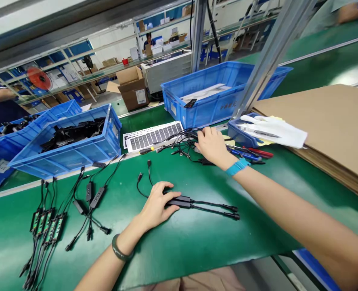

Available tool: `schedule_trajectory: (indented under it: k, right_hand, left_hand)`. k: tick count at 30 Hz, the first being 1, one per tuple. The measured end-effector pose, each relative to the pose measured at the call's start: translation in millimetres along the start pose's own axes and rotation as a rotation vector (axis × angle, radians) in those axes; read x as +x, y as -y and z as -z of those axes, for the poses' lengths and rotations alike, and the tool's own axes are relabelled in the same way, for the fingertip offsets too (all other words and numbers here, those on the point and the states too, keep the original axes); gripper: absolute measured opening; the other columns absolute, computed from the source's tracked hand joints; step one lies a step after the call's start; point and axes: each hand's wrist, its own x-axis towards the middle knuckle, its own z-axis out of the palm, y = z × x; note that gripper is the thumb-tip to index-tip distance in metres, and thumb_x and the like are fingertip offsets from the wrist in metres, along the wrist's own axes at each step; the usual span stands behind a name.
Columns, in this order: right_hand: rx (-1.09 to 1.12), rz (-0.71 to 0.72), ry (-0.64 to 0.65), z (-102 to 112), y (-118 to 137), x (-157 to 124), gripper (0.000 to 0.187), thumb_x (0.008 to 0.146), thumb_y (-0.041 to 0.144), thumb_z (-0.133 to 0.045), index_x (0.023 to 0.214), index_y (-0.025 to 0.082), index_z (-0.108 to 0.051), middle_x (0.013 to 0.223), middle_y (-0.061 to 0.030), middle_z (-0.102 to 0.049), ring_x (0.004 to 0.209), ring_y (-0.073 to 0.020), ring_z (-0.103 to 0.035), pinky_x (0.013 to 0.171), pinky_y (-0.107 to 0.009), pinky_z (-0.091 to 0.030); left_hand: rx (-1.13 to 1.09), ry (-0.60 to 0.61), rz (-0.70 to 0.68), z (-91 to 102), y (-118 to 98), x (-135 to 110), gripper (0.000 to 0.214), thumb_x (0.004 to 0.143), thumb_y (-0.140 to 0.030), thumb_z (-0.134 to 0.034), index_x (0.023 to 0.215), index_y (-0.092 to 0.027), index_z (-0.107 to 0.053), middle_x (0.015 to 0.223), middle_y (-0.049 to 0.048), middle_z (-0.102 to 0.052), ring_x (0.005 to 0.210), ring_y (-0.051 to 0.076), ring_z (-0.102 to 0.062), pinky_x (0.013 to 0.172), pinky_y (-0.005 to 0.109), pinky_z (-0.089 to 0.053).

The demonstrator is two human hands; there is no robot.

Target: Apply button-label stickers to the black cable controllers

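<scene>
Left grip [157, 206] pinches paired black inline controllers [183, 201] between thumb and fingers, right grip [211, 146] can't tell if closed, and crossed leads in the cable tangle [191, 141] beneath it could snag.

- In my left hand [159, 202], on the bench [203, 242]: two cabled modules [184, 201].
- At my right hand [212, 145], farther back: a cable heap [181, 142].
- To my left: three more modules [98, 197]; farther left, circuit boards [57, 228].
- Behind these: a crate [70, 159] holding parts [72, 134].
- Behind my right hand: a second crate [203, 115], sheets [207, 92] inside.
- Between crates: a label sheet [154, 136].
- Right of my right hand: pens [243, 154]; behind them, a bin [236, 135] topped by a glove [289, 131]; farther right, cardboard [324, 117].
</scene>
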Motion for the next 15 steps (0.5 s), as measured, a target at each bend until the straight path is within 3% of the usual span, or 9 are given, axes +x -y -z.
schedule_trajectory:
  k: [4,7,12,15]
  right_hand:
    - [0.001,-0.039,0.005,-4.2,-5.7,6.0,0.028,0.093,0.011,-0.036,0.105,-0.001,-0.059,0.103,-0.0279,-0.059,0.099,-0.0369,-0.052,0.078,-0.043,-0.039]
    - [0.056,0.009,-0.006,2.8,6.1,-5.4,0.027,0.095,0.014,-0.039,0.11,0.005,-0.059,0.098,-0.0203,-0.063,0.09,-0.0299,-0.058,0.076,-0.039,-0.043]
    - [0.486,0.427,0.003,7.4,45.1,-70.6,0.027,0.096,0.014,-0.04,0.105,0.019,-0.066,0.116,-0.0136,-0.063,0.105,-0.0237,-0.058,0.087,-0.037,-0.049]
    - [0.819,0.498,0.169,10.9,56.4,-104.6,0.025,0.091,0.009,-0.046,0.1,0.021,-0.066,0.12,-0.0114,-0.063,0.111,-0.0229,-0.058,0.093,-0.039,-0.05]
  left_hand:
    - [0.073,-0.043,-0.045,-3.0,2.1,-1.4,0.039,0.086,-0.032,-0.066,0.124,-0.024,-0.063,0.122,0.0132,-0.053,0.117,0.029,-0.051,0.1,0.052,-0.045]
    - [0.169,-0.082,-0.09,-3.8,3.1,-3.3,0.039,0.087,-0.035,-0.064,0.126,-0.026,-0.062,0.125,0.0143,-0.05,0.123,0.032,-0.048,0.102,0.058,-0.043]
    - [0.24,-0.132,-0.135,-3.4,3.8,-6.1,0.037,0.088,-0.033,-0.064,0.124,-0.027,-0.062,0.155,0.0161,-0.021,0.145,0.042,-0.018,0.111,0.068,-0.025]
    - [0.086,-0.092,-0.059,-3.4,4.9,-6.9,0.043,0.088,-0.035,-0.064,0.128,-0.022,-0.055,0.153,0.0195,-0.027,0.146,0.038,-0.021,0.111,0.062,-0.032]
